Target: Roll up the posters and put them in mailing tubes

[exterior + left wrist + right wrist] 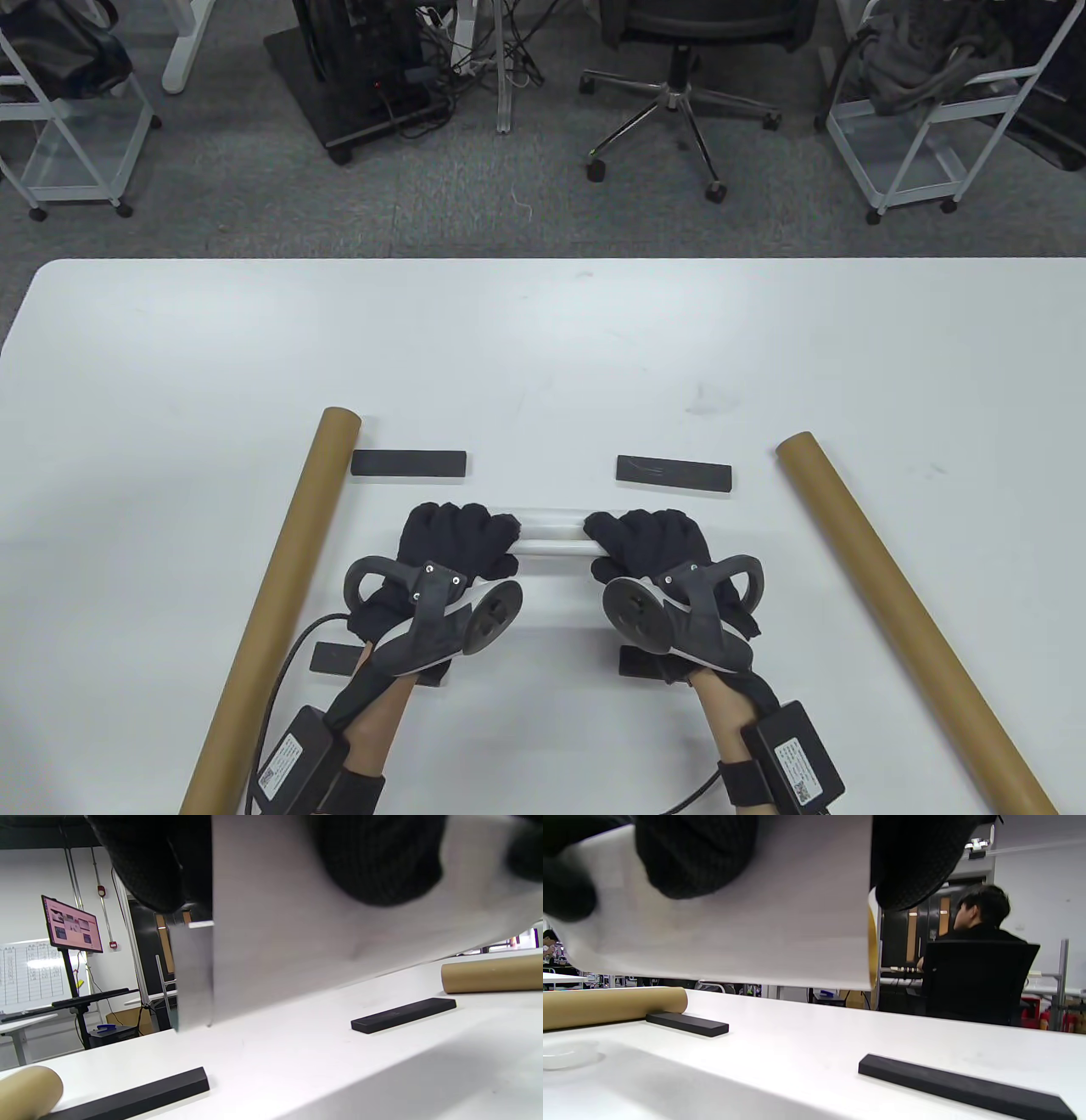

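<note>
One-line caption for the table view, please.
Both hands, left hand and right hand, grip a rolled white poster between two cardboard tubes.

From my feed, four flat black bars sit on the white table (543, 340): one at 11 o'clock (409, 463), one at 1 (674, 473), and two nearer ones at 7 (333, 658) and 5 (638, 660), partly covered. Past the table's 12 o'clock edge there's an office chair (670, 68), with white wire carts at 10 (59, 119) and 2 (925, 127).
</note>
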Motion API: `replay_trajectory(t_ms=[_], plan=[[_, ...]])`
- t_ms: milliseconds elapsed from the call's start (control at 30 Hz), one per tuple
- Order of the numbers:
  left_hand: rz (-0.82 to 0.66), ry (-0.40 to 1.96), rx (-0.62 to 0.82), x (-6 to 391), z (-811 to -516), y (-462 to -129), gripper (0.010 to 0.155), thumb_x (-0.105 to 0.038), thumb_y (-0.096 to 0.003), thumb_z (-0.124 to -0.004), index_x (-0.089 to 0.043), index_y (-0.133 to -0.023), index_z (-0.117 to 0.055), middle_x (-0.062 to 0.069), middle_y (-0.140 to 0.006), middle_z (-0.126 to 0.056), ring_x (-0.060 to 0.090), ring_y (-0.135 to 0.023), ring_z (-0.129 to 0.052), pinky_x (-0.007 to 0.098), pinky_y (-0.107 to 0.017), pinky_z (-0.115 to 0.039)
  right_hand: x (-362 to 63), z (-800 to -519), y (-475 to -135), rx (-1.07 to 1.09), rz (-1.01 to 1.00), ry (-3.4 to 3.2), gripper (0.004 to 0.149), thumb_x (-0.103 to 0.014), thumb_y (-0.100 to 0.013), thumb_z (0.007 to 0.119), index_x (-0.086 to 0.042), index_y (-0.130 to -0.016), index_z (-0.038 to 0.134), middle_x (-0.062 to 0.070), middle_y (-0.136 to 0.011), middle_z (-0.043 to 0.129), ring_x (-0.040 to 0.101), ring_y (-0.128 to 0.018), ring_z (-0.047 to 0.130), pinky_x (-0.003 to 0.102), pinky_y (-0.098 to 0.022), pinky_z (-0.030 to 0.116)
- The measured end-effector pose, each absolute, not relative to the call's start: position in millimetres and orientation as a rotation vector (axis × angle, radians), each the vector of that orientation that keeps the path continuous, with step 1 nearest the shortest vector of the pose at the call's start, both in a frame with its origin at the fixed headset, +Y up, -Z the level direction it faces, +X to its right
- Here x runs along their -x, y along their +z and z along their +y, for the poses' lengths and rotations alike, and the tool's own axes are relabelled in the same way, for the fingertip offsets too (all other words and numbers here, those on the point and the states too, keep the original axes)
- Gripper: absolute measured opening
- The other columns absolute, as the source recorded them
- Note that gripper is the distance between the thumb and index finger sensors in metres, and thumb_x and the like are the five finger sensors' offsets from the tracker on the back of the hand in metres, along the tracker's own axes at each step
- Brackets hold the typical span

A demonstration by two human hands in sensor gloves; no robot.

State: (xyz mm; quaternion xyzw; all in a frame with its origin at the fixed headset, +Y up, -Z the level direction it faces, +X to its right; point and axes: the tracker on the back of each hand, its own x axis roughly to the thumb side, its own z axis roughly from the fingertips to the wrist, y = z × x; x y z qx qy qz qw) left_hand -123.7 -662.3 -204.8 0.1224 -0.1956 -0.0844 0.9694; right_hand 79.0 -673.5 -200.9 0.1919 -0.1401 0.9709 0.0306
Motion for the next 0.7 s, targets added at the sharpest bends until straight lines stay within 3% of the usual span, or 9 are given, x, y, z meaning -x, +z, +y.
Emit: replay_trajectory(t_ms=[167, 233, 333, 500, 700], plan=[[-0.406, -0.182, -0.243, 123.6, -664.2, -203.3, 0.038, -0.051, -0.0467, -0.077, -0.040, -0.083, -0.080, -0.013, -0.074, -0.092, 0.016, -0.064, -0.095, 0.049, -0.076, -0.075, -76.2, -672.5, -197.6, -0.605, -0.473, 3.002, 0.045, -0.037, -0.041, 0.077, -0.027, -0.086, 0.075, -0.003, -0.074, 0.088, 0.024, -0.059, 0.092, 0.058, -0.064, 0.074], [-0.414, -0.199, -0.243, 122.2, -667.0, -203.5, 0.041, -0.051, -0.0477, -0.075, -0.041, -0.087, -0.080, -0.012, -0.081, -0.092, 0.016, -0.070, -0.095, 0.049, -0.077, -0.075, -76.0, -674.1, -198.4, -0.595, -0.458, 3.000, 0.043, -0.036, -0.042, 0.076, -0.027, -0.084, 0.078, 0.001, -0.080, 0.085, 0.028, -0.064, 0.090, 0.060, -0.065, 0.071], [-0.401, -0.227, -0.247, 120.2, -667.0, -203.8, 0.042, -0.052, -0.0480, -0.074, -0.042, -0.088, -0.080, -0.007, -0.093, -0.077, 0.021, -0.080, -0.084, 0.052, -0.079, -0.069, -76.0, -675.7, -199.5, -0.565, -0.472, 2.993, 0.043, -0.036, -0.042, 0.076, -0.026, -0.083, 0.080, 0.009, -0.089, 0.074, 0.033, -0.069, 0.082, 0.065, -0.066, 0.065], [-0.401, -0.222, -0.256, 118.8, -663.8, -201.0, 0.047, -0.049, -0.0483, -0.075, -0.039, -0.094, -0.081, -0.008, -0.090, -0.080, 0.019, -0.076, -0.086, 0.052, -0.078, -0.071, -76.5, -674.6, -199.2, -0.585, -0.448, 2.988, 0.044, -0.036, -0.041, 0.076, -0.025, -0.083, 0.080, 0.003, -0.078, 0.082, 0.027, -0.061, 0.088, 0.060, -0.064, 0.071], [-0.418, -0.209, -0.239, 118.6, -667.1, -201.8, 0.051, -0.049, -0.0459, -0.079, -0.039, -0.096, -0.079, -0.013, -0.079, -0.087, 0.014, -0.069, -0.092, 0.048, -0.077, -0.076, -78.4, -673.7, -199.3, -0.568, -0.484, 2.974, 0.051, -0.038, -0.039, 0.078, -0.023, -0.087, 0.077, 0.000, -0.075, 0.086, 0.026, -0.060, 0.092, 0.058, -0.064, 0.074]])
